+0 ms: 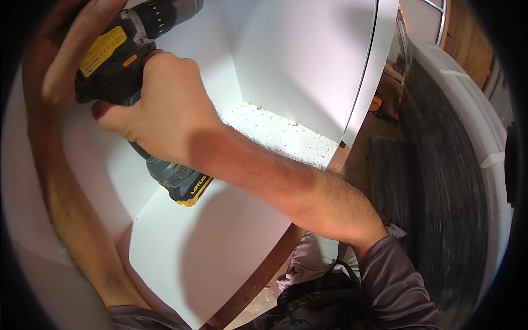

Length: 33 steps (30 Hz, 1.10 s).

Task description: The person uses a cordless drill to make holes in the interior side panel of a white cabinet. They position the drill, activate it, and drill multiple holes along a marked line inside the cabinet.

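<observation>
My right hand (165,107) is closed round the handle of a black and grey cordless drill (118,60) with yellow labels. Its chuck points up and to the right, and its battery base (184,184) hangs below my wrist. Beside the drill's rear end, at the upper left, my left hand (71,55) is raised with a finger stretched out along the body. The picture's edge and shadow hide most of its other fingers; whether it touches the drill I cannot tell. Both hands are inside a white panelled cabinet (297,60).
Wood chips and dust (275,124) lie on the cabinet's white bottom panel (165,242). A brown wooden edge (247,275) runs along its near side. To the right stands a dark streaked panel (434,176) with whitish plastic wrap (467,88). An orange and black tool (377,104) lies beyond the cabinet.
</observation>
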Available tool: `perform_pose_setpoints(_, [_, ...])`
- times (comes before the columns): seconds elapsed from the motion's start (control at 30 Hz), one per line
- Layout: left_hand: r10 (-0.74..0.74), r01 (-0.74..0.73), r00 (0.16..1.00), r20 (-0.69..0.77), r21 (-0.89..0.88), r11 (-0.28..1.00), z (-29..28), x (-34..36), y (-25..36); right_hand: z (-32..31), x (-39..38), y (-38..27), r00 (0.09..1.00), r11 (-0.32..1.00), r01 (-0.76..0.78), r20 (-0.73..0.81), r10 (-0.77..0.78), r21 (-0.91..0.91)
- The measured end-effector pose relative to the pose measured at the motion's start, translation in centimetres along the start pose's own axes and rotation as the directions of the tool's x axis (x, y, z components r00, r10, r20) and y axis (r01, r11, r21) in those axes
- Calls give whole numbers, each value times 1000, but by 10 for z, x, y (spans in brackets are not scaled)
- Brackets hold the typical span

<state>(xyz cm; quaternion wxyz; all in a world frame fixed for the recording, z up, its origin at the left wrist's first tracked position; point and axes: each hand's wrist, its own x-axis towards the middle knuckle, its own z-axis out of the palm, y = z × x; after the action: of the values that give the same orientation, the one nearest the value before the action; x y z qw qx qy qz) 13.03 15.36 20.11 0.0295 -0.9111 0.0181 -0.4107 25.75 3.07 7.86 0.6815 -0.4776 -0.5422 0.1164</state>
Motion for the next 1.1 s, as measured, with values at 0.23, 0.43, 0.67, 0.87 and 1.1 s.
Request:
perform_pose_setpoints(0.23, [94,-85,993,-71,114,990,6,-1,-6,-1,3,-2,999,999,-24,42,26,-37])
perform_pose_setpoints(0.43, [28,-29,999,36,26,999,-2,2,-9,-5,1,-7,997,998,-58,51,59,-18])
perform_pose_setpoints(0.67, [-31,34,999,-39,73,997,1,-3,3,3,0,2,1000,1000,14,-3,-14,-13])
perform_pose_setpoints(0.87, [109,-107,955,-276,20,994,44,7,32,-13,1,-4,991,993,-101,87,105,-53])
perform_pose_setpoints(1.1, [9,-19,982,-188,-53,998,3,0,1,0,1,-7,998,998,-38,53,41,-57])
